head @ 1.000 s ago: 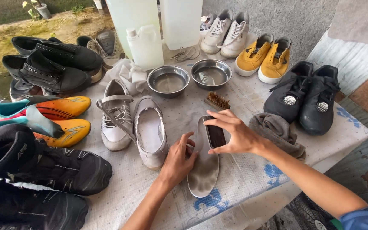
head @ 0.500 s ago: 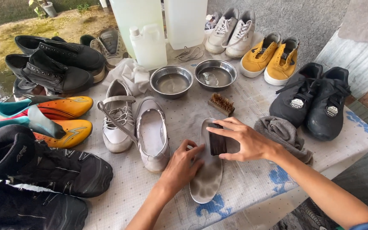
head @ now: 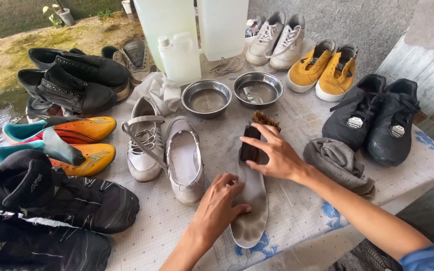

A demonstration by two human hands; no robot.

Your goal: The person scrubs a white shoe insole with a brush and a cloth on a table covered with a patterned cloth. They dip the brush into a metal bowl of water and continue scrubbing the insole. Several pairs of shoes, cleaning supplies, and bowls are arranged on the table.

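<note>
Left hand: the left hand [head: 220, 206] lies palm down on the insole [head: 251, 200], fingers spread flat and pressing its middle against the worktop [head: 297, 221].
Right hand: the right hand [head: 273, 153] is curled around the brush [head: 253, 140], fingers over its dark back, thumb on the near side.
Brush: bristles down on the upper end of the insole, with the tan tuft sticking out beyond the fingers toward the bowls.
Insole: grey, lying lengthwise on the patterned cloth of the worktop, its near end darker; just right of the grey shoes.
Grey shoes: a pair [head: 164, 145] left of the insole, one with laces loose, the other showing its bare inside.
Bowls: two steel bowls [head: 207, 98] side by side beyond the brush, both holding some liquid.
Jug: a white plastic jug [head: 179, 57] behind the left bowl, with larger containers behind it.
Rag: a grey cloth [head: 337, 163] bunched just right of the right wrist.
Black shoes: a pair [head: 375, 118] at the right edge, beyond the rag.
Yellow shoes: a pair [head: 325, 70] at the far right, next to white sneakers [head: 276, 37].
Left side: orange-and-teal shoes [head: 71, 133], with black shoes both above and below them.
</note>
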